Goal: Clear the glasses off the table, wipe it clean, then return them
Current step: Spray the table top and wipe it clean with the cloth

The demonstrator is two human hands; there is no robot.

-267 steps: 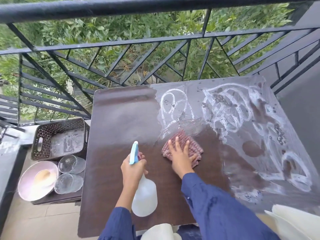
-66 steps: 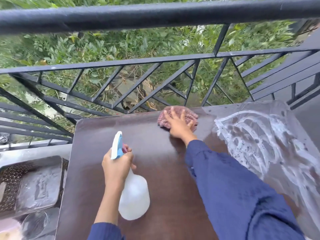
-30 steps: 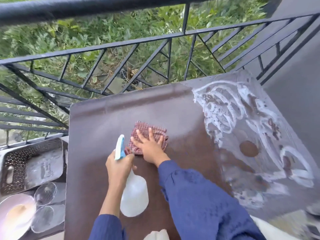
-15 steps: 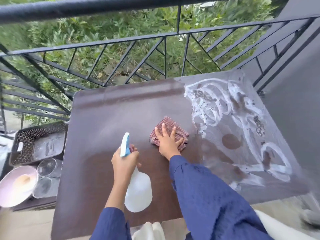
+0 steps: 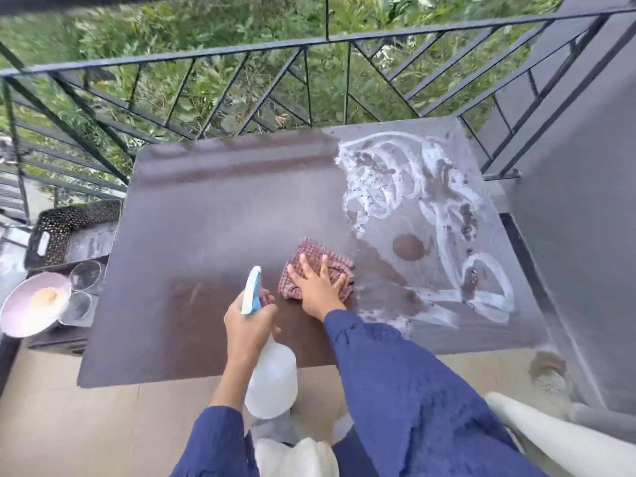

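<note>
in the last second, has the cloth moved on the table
Yes. The cloth under the right hand has slid right, away from the spray bottle, toward the foam streaks.

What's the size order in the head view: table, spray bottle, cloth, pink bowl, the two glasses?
Largest to smallest, as they look:
1. table
2. spray bottle, though it is nearer the camera
3. cloth and pink bowl, too close to rank
4. glasses, alike
</note>
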